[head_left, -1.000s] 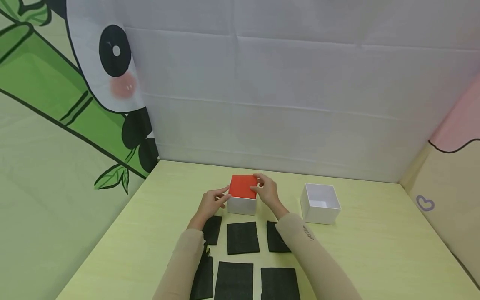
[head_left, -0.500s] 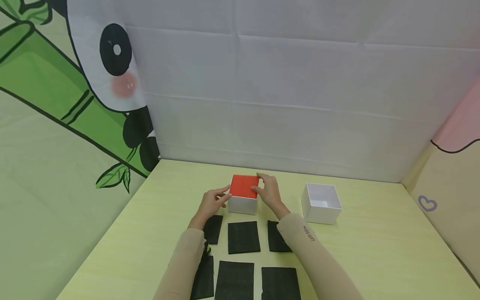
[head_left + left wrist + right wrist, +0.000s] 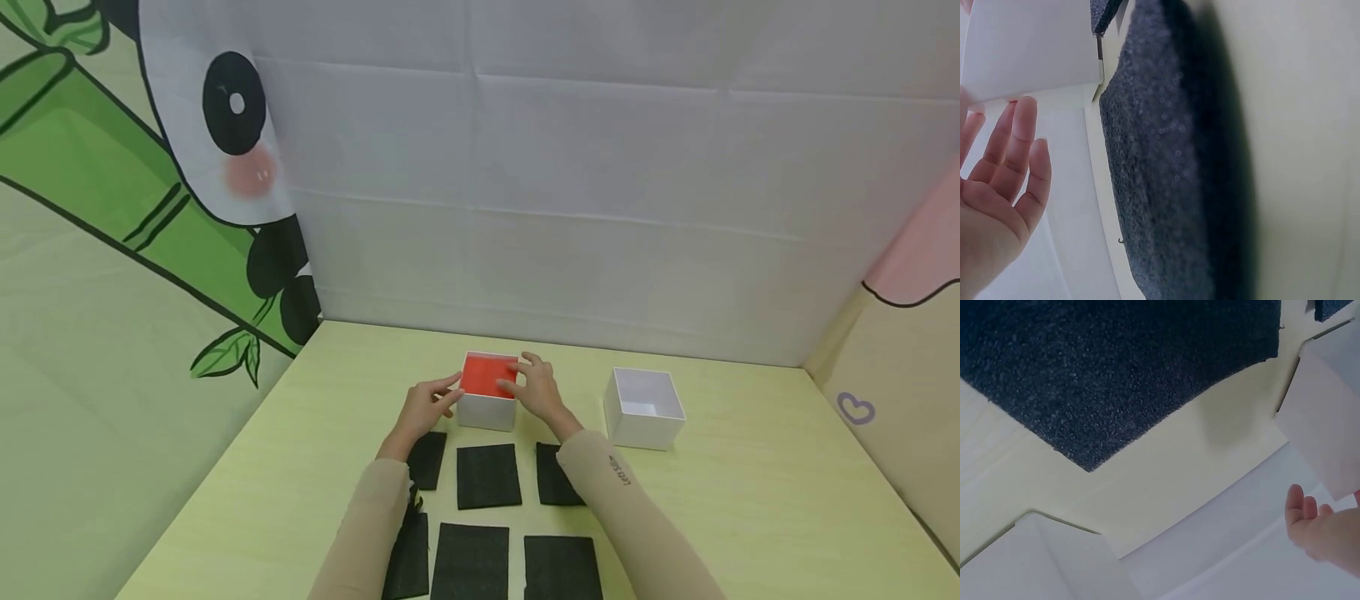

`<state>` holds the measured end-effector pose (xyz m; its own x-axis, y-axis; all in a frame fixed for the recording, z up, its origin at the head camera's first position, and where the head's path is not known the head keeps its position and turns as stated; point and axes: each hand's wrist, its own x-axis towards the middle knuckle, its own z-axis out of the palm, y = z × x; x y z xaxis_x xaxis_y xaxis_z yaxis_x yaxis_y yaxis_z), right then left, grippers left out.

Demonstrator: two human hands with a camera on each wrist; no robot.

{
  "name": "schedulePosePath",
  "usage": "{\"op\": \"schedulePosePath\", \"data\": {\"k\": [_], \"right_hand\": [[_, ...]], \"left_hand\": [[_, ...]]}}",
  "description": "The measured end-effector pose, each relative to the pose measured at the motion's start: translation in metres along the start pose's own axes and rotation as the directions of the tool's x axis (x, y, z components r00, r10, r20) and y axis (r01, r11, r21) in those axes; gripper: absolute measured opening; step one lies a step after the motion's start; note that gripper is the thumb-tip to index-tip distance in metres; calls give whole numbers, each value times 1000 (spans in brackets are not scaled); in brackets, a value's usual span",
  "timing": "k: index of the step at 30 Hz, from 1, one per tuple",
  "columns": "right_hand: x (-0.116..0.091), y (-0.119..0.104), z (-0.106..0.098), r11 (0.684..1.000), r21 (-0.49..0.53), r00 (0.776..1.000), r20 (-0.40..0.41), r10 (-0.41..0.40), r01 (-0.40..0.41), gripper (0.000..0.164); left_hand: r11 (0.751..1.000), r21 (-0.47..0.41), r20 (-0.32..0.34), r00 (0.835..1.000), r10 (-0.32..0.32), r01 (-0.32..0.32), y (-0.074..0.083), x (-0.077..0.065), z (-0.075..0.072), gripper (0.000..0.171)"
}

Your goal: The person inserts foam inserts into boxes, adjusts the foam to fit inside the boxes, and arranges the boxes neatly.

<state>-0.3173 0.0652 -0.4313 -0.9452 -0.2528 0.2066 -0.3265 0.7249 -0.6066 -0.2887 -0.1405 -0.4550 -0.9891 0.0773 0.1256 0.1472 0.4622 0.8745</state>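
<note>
We see L hand [image 3: 422, 410] w/ fingers extended against sq. white box [image 3: 486, 412]; R hand [image 3: 542, 392] relaxed, fingers spread at flat red panel [image 3: 482, 374] inside box top. Box on pale-yellow table [image 3: 757, 475]; creased white backdrop [image 3: 525, 167] behind.

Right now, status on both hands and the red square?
Left hand touching left white box. Right hand over red square. Square inside box. Nothing visibly blocking.

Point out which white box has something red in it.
The white box between the left hand and right hand: a red piece sits inside it. The other white box, farther right, shows only white inside.
</note>
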Motion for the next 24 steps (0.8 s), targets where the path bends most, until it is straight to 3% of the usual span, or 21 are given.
{"op": "schedulePosePath", "data": {"k": [3,7,12,17,24], "right_hand": [[-2,-2,0,1000,-8,999,-20,-27,27,44],[-4,-9,1,988,-108,993,-29,-118,115,51],[-5,-21,5,922,-259,958,88,-274,287,62],[-6,-28,8,873,-315,925,203,-321,373,67],[-4,-31,10,889,-260,915,256,-312,376,66]], "left_hand": [[1000,-7,3,1000,-2,2,-1,-1,-1,44],[1000,-10,10,1000,0,1,-4,-1,-2,43],[1000,-4,12,1000,20,-20,-6,-3,-4,42],[999,4,18,999,40,-40,-5,-4,-5,44],[999,2,14,999,32,-32,-5,-4,-5,43]]}}
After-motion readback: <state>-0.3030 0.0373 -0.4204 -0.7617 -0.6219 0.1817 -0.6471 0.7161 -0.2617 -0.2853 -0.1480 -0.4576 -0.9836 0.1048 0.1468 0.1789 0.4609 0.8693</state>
